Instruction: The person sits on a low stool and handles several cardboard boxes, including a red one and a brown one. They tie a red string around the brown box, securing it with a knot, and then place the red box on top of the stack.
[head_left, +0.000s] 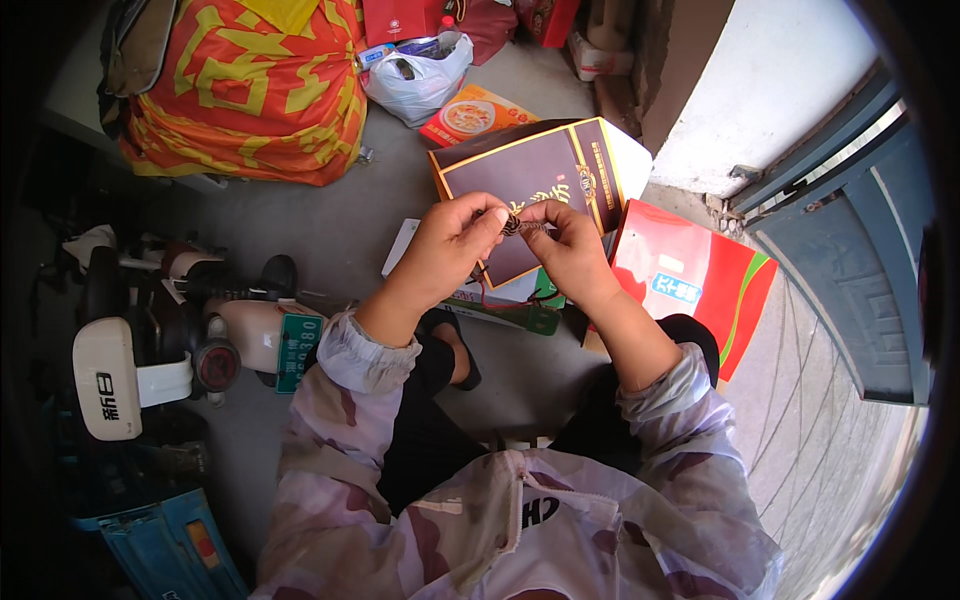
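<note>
Both hands meet in front of me over a dark brown cardboard box (495, 176) with gold edging. My left hand (469, 232) pinches a knotted, striped brown cord (512, 224) between thumb and fingers. From the right, my right hand (559, 240) grips the same cord beside the knot. Thin red cord (502, 305) hangs lower, by a green and white box (540, 319) under the brown one. A red box (690, 274) lies to the right, near my right forearm. Whether the striped cord joins the red one cannot be told.
A red and yellow cloth bundle (255, 90) lies at the upper left, beside a white plastic bag (420, 79) and an orange printed box (472, 116). A parked electric scooter (247, 334) stands at left. A blue metal gate (847, 277) is at right.
</note>
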